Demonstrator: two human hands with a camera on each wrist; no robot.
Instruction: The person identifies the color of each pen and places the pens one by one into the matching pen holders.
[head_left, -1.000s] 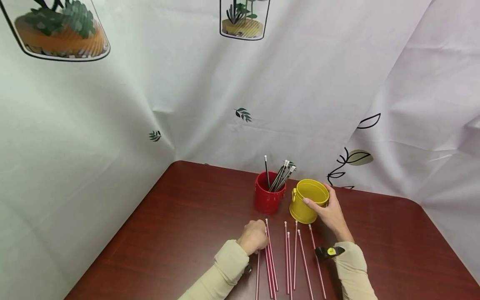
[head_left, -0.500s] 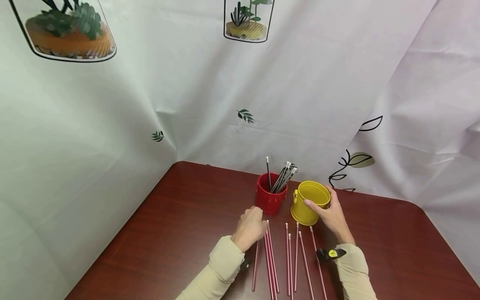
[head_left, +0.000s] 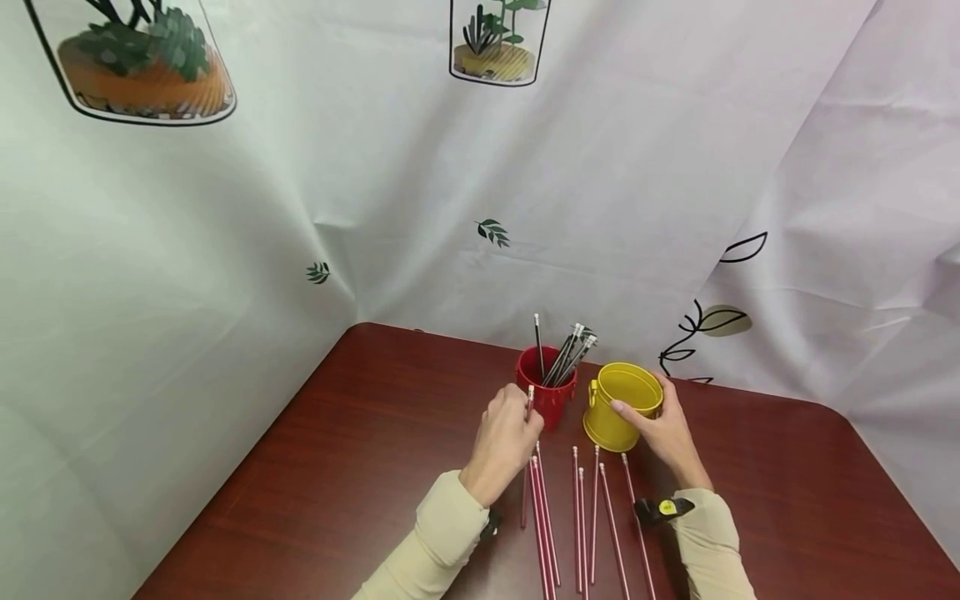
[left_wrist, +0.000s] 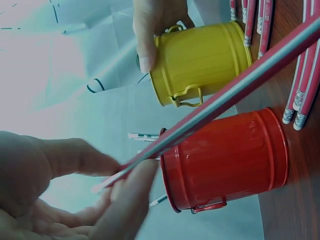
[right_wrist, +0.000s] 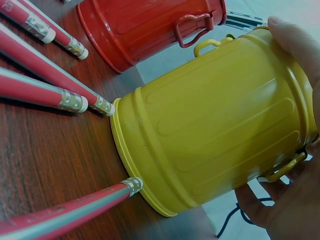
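Left hand (head_left: 504,437): thumb and fingers pinch a silver-striped red pencil (left_wrist: 215,104) close to its eraser end. Pencil is just in front of the red pail; in head view its long axis runs nearly straight toward the wearer, eraser end pointing at the pail, far end back at the wearer. Can't tell if that end touches the table (head_left: 360,450).

Next, left-hand cluster of loose red pencils (head_left: 542,529), flat, erasers away from wearer. Red pail (head_left: 553,410) stands behind, dark pencils (head_left: 561,360) in it, eraser ends up: one near vertical, others leaning right.

Right-hand cluster of loose red pencils (head_left: 614,529), same heading, slightly fanned. Yellow pail (head_left: 609,421) behind, upright. Right hand (head_left: 671,433) grips its rim, thumb near side.
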